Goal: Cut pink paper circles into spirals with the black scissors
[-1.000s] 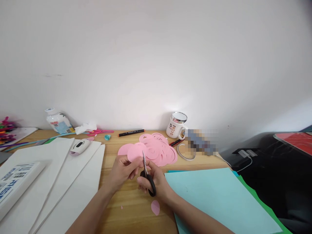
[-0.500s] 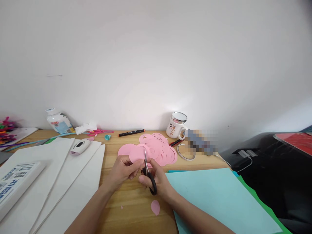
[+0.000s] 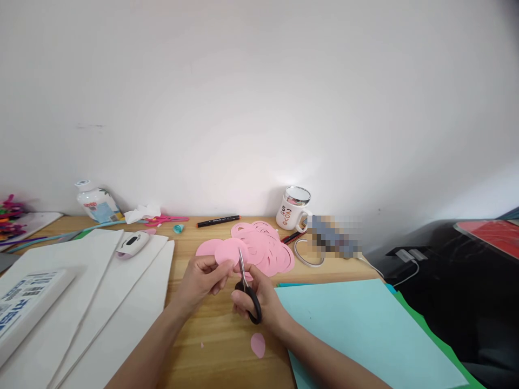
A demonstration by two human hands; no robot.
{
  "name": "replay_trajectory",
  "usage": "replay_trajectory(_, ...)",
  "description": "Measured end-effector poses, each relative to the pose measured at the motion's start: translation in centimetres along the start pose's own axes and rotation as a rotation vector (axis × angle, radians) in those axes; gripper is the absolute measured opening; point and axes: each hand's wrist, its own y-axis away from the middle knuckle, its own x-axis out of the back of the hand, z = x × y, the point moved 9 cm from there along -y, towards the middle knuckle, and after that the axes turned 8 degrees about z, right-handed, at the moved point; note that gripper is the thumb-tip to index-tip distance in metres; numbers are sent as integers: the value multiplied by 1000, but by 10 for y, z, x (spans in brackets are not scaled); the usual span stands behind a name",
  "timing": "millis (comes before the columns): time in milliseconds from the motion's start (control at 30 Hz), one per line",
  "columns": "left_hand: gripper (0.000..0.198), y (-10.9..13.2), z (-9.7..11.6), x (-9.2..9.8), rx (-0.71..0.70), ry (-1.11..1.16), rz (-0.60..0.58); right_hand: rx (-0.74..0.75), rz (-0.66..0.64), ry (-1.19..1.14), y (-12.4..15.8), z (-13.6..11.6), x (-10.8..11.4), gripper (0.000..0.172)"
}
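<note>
Nearest on the wooden desk [image 3: 223,362] lie a petal-shaped pink paper piece [image 3: 258,345] and, to its left, a tiny pink scrap [image 3: 202,344]. Just beyond, the right hand [image 3: 265,300] has its fingers hooked around the black handles of a pair of scissors [image 3: 255,305], blades pointing away from the body. The left hand [image 3: 203,278] pinches a round pink paper disc [image 3: 226,253] between thumb and fingers; the disc is held up in front of the body, and the scissor blades reach its right edge. Whether paper sits between the blades is too small to tell.

On the left, white boards [image 3: 117,308] bear a white box with blue lettering [image 3: 34,308] and, farther back, a small white device [image 3: 133,243]. On the right, a light turquoise sheet [image 3: 365,324] overlaps a green one [image 3: 432,329].

Past the hands is a heap of overlapping pink paper cutouts [image 3: 270,249], with a thin white ring [image 3: 310,265] right of it. Behind stand a white mug [image 3: 288,215] and, leftward, a black marker [image 3: 219,221] lying flat, a pink pair of scissors [image 3: 166,220] and a tilted white bottle [image 3: 97,202] near the wall [image 3: 259,108].
</note>
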Motion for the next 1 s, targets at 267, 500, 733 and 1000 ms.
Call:
replay_trajectory(267, 39, 2, 4, -4, -12, 2, 1, -32, 14, -31, 2, 4, -3, 48)
replay_trajectory(500, 36, 5, 0, -10, 27, -24, -69, -27, -48, -74, 2, -6, -9, 54)
replay_trajectory(733, 39, 6, 2, -15, 40, -50, -133, 71, -60, -167, 0, -16, -8, 56)
replay_trajectory(1000, 39, 4, 3, -8, 9, -34, -90, 21, -16, -54, -1, -8, -3, 53)
